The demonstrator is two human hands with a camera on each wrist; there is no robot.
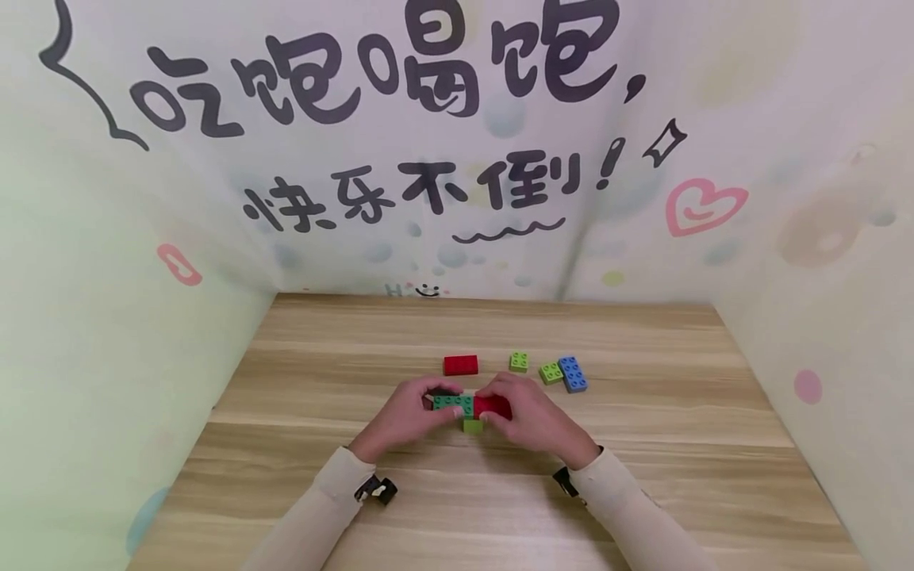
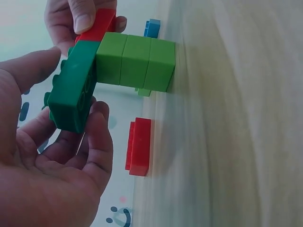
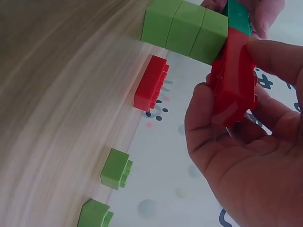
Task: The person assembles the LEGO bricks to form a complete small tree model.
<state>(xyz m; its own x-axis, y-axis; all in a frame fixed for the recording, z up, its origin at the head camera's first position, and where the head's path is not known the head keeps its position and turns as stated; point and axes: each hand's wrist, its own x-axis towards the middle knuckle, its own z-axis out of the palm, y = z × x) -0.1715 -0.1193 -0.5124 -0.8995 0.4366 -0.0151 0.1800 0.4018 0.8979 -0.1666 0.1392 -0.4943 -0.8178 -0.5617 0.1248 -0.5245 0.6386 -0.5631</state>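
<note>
Three light green bricks (image 2: 135,61) are stacked in a column on the table. A dark green brick (image 1: 450,403) and a red brick (image 3: 235,71) sit end to end across the column's top, making a T shape. My left hand (image 1: 403,416) holds the dark green brick, thumb on the near side and fingers curled on the far side. At the other end, my right hand (image 1: 535,416) grips the red brick between thumb and fingers. In the head view the hands cover part of both bricks, and only a little of the column shows.
Behind the hands, another red brick (image 1: 460,365) lies on the wooden table (image 1: 343,341). Further right are a small light green brick (image 1: 519,362), a second one (image 1: 551,373) and a blue brick (image 1: 573,374) touching it. Printed wall sheets (image 1: 428,262) border the table.
</note>
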